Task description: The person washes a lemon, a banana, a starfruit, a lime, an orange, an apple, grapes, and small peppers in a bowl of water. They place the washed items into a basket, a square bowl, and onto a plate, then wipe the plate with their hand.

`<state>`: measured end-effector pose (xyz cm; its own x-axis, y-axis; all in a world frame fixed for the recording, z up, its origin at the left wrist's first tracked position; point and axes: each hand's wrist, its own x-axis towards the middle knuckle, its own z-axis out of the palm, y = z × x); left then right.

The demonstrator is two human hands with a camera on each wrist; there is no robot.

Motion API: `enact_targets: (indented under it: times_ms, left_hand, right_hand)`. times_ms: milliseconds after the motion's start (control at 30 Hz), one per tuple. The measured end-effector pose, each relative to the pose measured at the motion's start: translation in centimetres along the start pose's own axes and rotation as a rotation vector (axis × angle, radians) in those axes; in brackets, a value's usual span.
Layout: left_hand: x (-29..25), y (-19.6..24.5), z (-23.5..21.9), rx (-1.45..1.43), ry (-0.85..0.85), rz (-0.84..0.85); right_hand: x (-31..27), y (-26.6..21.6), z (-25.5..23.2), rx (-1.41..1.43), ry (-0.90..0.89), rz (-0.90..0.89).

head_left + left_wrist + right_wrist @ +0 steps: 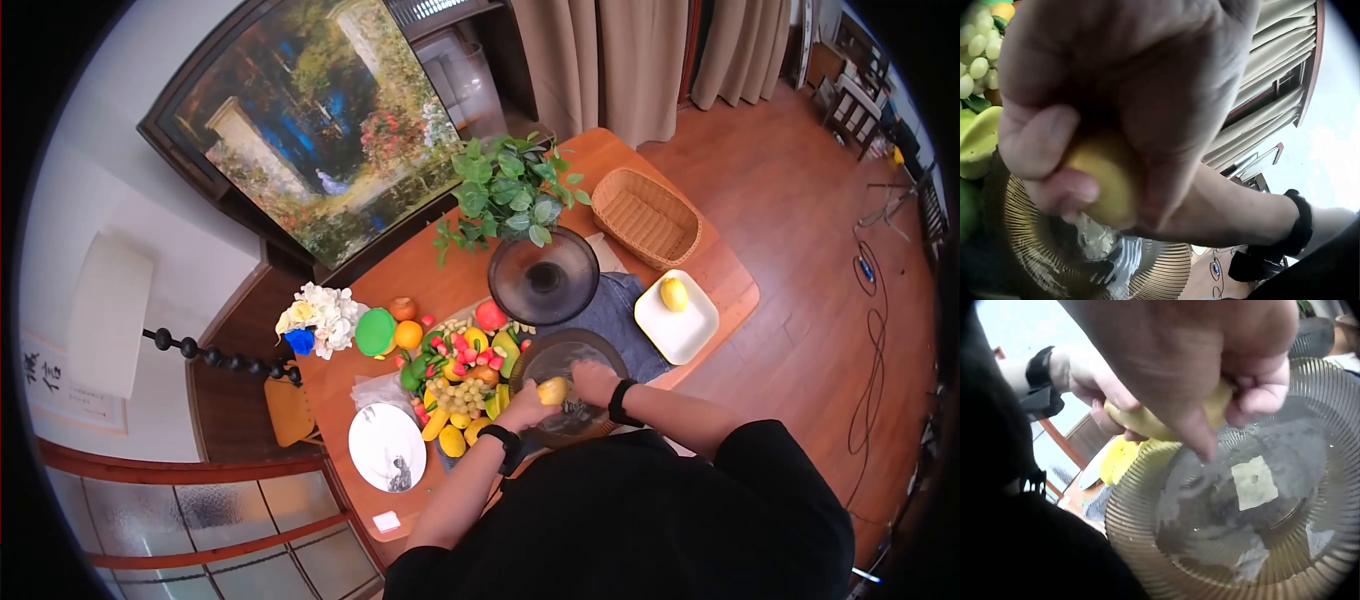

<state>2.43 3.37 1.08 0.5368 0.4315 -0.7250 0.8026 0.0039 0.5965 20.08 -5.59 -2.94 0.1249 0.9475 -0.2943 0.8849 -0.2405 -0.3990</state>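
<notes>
Both hands are above a ribbed, translucent bowl [1141, 506] with water in it. A yellow fruit [551, 391] is gripped by the left hand [527, 406], its fingers curled round it; in the left wrist view the fruit [1107, 181] shows between fingers and thumb. The right hand [597, 384] holds the fruit's other end, as the right wrist view shows, with fingers and thumb round the fruit [1147, 422]. A pale square piece [1254, 483] lies in the bowl below the hands.
Piled fruit [460, 395] lies left of the bowl. A dark round dish [515, 290] and a leafy plant [510, 185] stand behind. At right are a wicker basket [645, 215] and a white tray [690, 335] holding a lemon [674, 294]. A white plate [375, 450] is at left.
</notes>
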Motion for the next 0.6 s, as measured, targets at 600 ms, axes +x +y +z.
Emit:
enact_targets:
  times_ms: [600]
  left_hand:
    - [2.9, -2.5, 1.8, -0.021, -0.019, -0.073]
  right_hand:
    - [2.9, 4.3, 1.1, 0.719, -0.242, 0.336]
